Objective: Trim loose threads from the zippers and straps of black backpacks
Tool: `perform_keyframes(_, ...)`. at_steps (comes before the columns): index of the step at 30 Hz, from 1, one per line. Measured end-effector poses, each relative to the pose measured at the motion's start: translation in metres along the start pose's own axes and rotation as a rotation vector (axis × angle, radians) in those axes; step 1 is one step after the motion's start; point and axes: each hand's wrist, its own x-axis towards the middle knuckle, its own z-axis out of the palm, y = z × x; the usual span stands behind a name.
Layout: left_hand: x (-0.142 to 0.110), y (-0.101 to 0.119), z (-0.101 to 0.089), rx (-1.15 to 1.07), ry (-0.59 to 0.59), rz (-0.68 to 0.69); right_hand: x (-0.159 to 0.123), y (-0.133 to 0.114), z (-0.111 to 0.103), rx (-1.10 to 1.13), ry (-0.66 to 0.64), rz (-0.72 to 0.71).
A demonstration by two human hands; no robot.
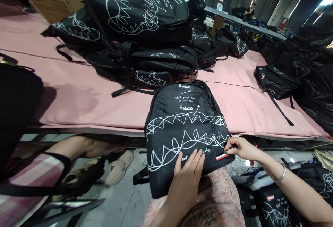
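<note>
Black backpack (166, 136) leans from the lap onto the pink table (78, 112), long side pointing away. Left hand (186, 182) is flat on it, fingers loosely spread. Right hand (243, 148) is pinching some small dark thing (231, 147), with the red tag (221, 156) just to its left.

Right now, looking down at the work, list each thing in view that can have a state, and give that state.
Backpack: front up, partly over the table edge; zip closure unclear.
Left hand: flat on the backpack, fingers slightly spread.
Right hand: pinching a small dark piece.
Bracelet: worn on the right wrist.
Bag pile: stacked, unworn.
Bag at right: lying down, straps loose.
</note>
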Motion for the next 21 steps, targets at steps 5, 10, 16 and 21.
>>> perform_keyframes(5,-0.001,-0.003,0.002,0.026,-0.037,0.031,-0.004,0.001,0.003,0.001,0.044,0.012)
perform_keyframes(10,-0.003,-0.008,0.006,0.082,-0.029,0.099,-0.015,-0.007,0.008,-0.108,0.142,-0.108)
perform_keyframes(16,-0.002,-0.018,0.011,0.139,-0.006,0.133,-0.034,-0.001,0.019,-0.036,0.324,-0.273)
perform_keyframes(21,0.015,-0.011,0.027,0.101,0.062,0.183,-0.038,0.028,0.031,0.421,0.618,-0.172)
